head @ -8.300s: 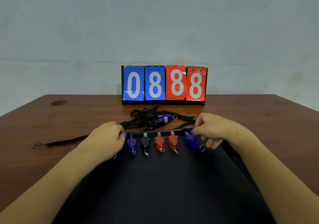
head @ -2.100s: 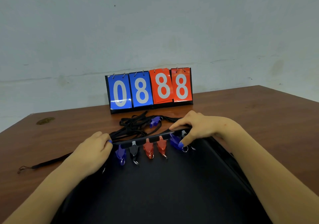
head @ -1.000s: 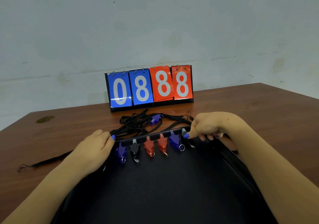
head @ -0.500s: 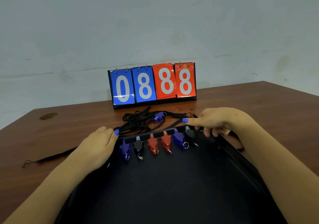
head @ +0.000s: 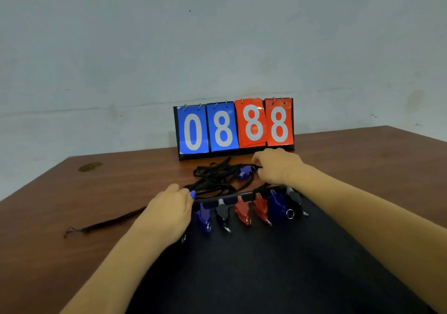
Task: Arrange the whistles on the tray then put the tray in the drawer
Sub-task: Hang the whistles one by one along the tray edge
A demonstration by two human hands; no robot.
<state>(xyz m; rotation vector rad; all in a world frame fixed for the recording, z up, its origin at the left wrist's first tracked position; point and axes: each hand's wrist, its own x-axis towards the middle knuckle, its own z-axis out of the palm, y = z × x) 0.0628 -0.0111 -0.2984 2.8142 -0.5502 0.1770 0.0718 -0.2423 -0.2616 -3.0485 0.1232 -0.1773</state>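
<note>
Whistle-arranging step, still underway, judging by 1 blue whistle (head: 244,173) left off the tray. Right hand (head: 278,167), center-right of frame just below the scoreboard (head: 233,128), reaches past the tray's far edge w/ fingers curled together at that whistle, which sits in a tangle of black lanyards (head: 215,180) on the wooden table (head: 72,204). Can't tell if the fingers actually pinch the whistle or its ring; they touch or nearly touch it. Left hand (head: 169,213), center-left, rests at the tray's far left corner, fingers loosely bent, thumb against the rim; whether it grips the rim can't be told.

Black tray (head: 266,277) fills the lower center & lower right of frame, near side cut off by the frame's bottom edge. Along its far edge, a row of 6 whistles, left to right: purple whistle (head: 203,218), black whistle (head: 222,213), 2 red whistles (head: 251,209), another blue whistle (head: 277,204), and a dark whistle (head: 294,196) at the right end. Small metal rings hang off several.

Next move, likely: pull the loose whistle free of the cords w/o dragging the whole tangle, then set it in the row. Drawer isn't in view.
</note>
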